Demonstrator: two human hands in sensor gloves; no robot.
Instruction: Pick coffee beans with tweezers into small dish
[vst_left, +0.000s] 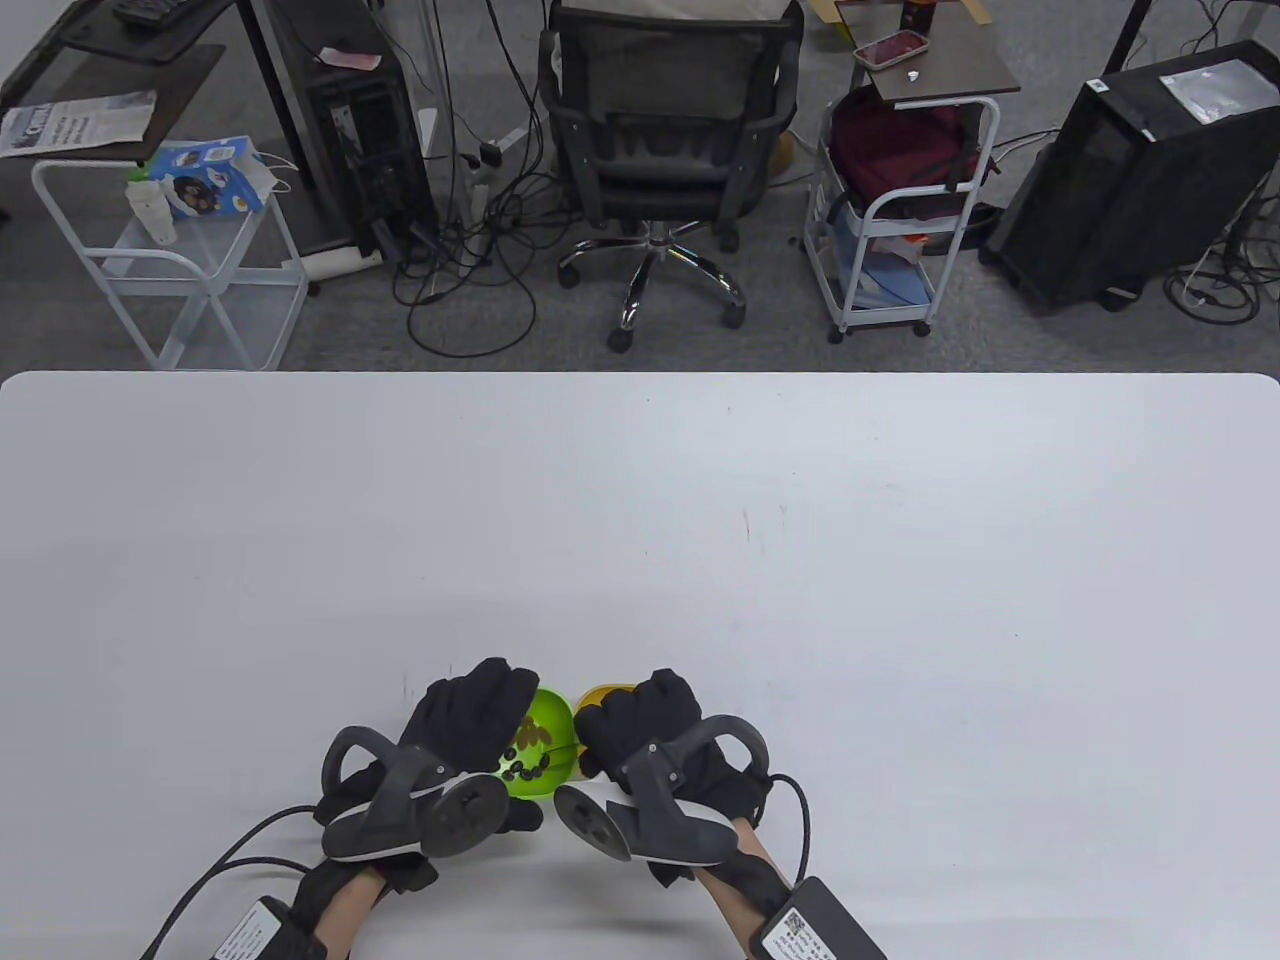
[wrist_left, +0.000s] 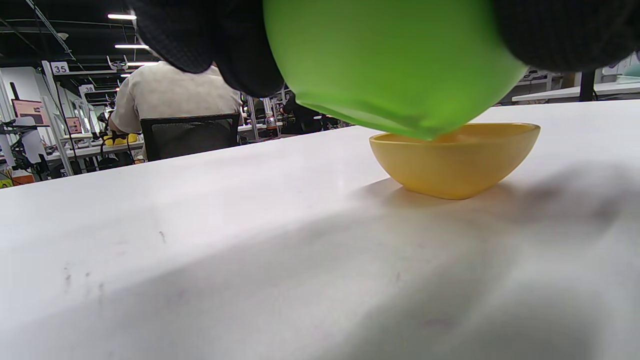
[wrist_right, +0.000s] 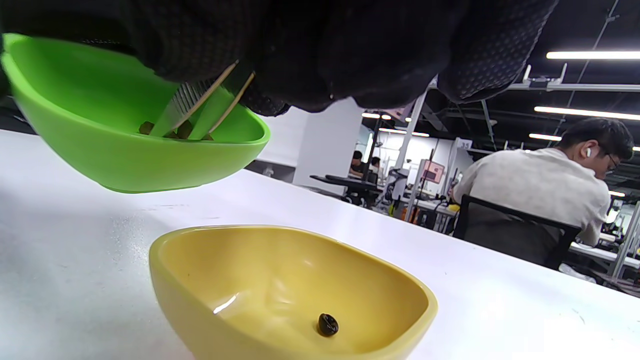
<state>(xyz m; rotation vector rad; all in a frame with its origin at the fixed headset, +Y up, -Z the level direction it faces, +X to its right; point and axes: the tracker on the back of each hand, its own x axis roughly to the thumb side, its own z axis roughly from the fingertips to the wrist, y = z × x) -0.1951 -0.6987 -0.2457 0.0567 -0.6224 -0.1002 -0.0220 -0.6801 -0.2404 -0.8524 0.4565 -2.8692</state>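
My left hand (vst_left: 470, 715) holds a green bowl (vst_left: 540, 745) of several coffee beans (vst_left: 527, 765), lifted and tilted above the table; its underside fills the top of the left wrist view (wrist_left: 395, 65). My right hand (vst_left: 640, 720) grips metal tweezers (wrist_right: 200, 107) whose tips reach down into the green bowl (wrist_right: 125, 145) among the beans. A small yellow dish (wrist_right: 290, 290) stands on the table under my right hand, with one coffee bean (wrist_right: 328, 324) in it. The yellow dish also shows in the table view (vst_left: 600, 693) and the left wrist view (wrist_left: 455, 160).
The white table (vst_left: 700, 520) stretches far ahead and to both sides. Beyond its far edge stand an office chair (vst_left: 665, 130), two white carts and a black computer tower (vst_left: 1140, 180).
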